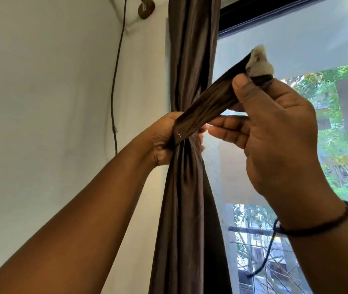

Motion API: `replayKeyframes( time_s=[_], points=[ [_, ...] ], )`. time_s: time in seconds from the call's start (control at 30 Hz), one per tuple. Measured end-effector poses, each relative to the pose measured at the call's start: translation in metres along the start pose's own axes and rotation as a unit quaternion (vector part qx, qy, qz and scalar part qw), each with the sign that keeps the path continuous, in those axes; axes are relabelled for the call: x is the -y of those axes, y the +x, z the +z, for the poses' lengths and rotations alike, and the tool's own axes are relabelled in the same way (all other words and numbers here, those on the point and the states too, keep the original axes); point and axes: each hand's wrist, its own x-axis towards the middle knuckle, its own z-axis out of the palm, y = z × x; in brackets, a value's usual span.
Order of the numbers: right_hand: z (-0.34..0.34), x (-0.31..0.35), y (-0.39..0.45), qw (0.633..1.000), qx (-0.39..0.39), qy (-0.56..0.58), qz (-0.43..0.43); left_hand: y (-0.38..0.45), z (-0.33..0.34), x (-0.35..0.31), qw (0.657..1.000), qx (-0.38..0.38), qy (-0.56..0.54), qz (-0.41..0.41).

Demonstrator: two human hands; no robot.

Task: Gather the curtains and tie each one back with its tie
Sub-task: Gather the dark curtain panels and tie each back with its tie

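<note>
A dark brown curtain (192, 60) hangs bunched into a narrow column at the left edge of the window. My left hand (164, 141) grips the gathered curtain at its waist, with one end of the matching brown tie (207, 102) pressed under its fingers. The tie band runs up and to the right from there. My right hand (274, 128) pinches the tie's far end between thumb and fingers, just below a pale patch (260, 62) at its tip. The part of the tie behind the curtain is hidden.
A white wall (52, 102) fills the left, with a dark cable (116, 81) hanging down it and a round brown fitting (146, 9) near the top. The window (296, 39) with a black frame is on the right, with trees and buildings outside.
</note>
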Motion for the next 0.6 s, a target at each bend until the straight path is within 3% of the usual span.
replayKeyframes(
  time_s=[0.13,0.3,0.5,0.6],
  points=[
    [-0.024,-0.035,0.026,0.989,-0.054,-0.030,0.137,-0.003,-0.005,0.001,0.998,0.016,-0.056,-0.003],
    [-0.029,-0.089,0.019,0.952,0.001,-0.028,0.304,-0.007,-0.016,0.000,0.998,0.051,-0.044,0.004],
    [0.004,-0.099,0.003,0.946,0.031,0.080,0.313,-0.015,-0.018,-0.007,0.999,0.047,-0.008,0.003],
    [0.010,-0.109,0.002,0.970,-0.038,-0.010,0.241,-0.014,-0.018,-0.011,0.978,-0.082,0.184,0.056]
  ],
)
